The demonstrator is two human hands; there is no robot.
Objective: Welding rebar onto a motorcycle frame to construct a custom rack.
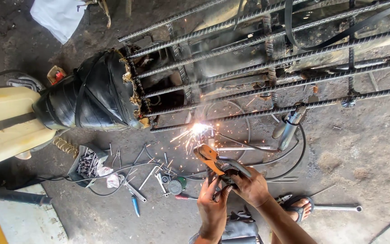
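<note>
both hands [231, 192] grip orange electrode holder [213, 158], sparking at rebar cage [267, 68]; small box w/ screws [86, 163] left.

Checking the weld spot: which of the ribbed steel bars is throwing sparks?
The lowest rebar of the cage, nearest both hands; the bright arc sits at its left end, while the upper bars show none.

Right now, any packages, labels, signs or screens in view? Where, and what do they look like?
No signs or screens, no readable labels.
White plastic bag: top left on the floor, crumpled.
Open box of bolts: floor left of the sparks, dark, angular, full of grey metal parts.
Cream plastic container: far left, boxy, with a dark band across it.
Both hands, left hand and right hand, grip the orange electrode holder, away from these.
</note>
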